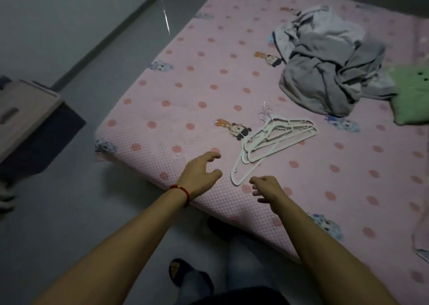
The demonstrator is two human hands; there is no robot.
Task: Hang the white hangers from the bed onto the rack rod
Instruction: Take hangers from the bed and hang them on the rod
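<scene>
Fingers (214,155) of left hand (197,174) were loosely spread, holding nothing; right hand (267,188) fingers hung half-curled, also empty. Both forearms stretched fwd over bed (209,84) edge, palms down. White hangers (271,140) lay piled on bed just beyond the fingertips, not touched; grey clothes (329,72) further back.

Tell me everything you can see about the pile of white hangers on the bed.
The white hangers lie flat in a loose, overlapping pile on the pink dotted bed cover, near its front edge. They look like thin plastic frames with thin metal hooks, which point away towards the grey clothes. The exact count is unclear. One hanger sticks out at the near end. Neither hand touches them: the left hand and right hand are just short of the pile, fingers loosely curled.
</scene>
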